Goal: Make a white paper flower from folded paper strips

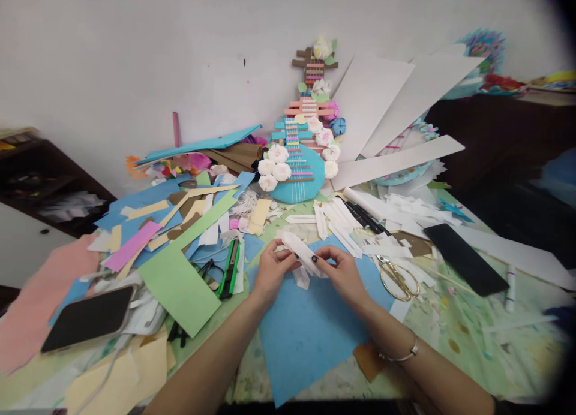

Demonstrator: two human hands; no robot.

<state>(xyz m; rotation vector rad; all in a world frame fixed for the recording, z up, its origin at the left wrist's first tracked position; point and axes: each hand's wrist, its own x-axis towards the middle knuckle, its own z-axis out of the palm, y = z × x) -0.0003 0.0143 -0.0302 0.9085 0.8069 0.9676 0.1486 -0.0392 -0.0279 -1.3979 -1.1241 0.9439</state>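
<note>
Both hands meet over a blue sheet of paper (297, 337) in the middle of the table. Between them is a folded white paper strip (297, 247) with pointed ends, tilted down to the right. My left hand (271, 270) is closed on its left side, fingers curled behind it. My right hand (339, 271) pinches its lower right end. Another white pointed piece (301, 278) hangs just below; whether it is joined to the strip I cannot tell. Several similar folded white strips (344, 238) lie just beyond the hands.
Gold-handled scissors (398, 280) and a black phone (465, 259) lie right. A green box cutter (230, 268), green paper (180, 289) and another phone (90, 316) lie left. Behind stands a blue paper guitar (299, 181) with white flowers; black pens (366, 216) lie before white boards (373, 97).
</note>
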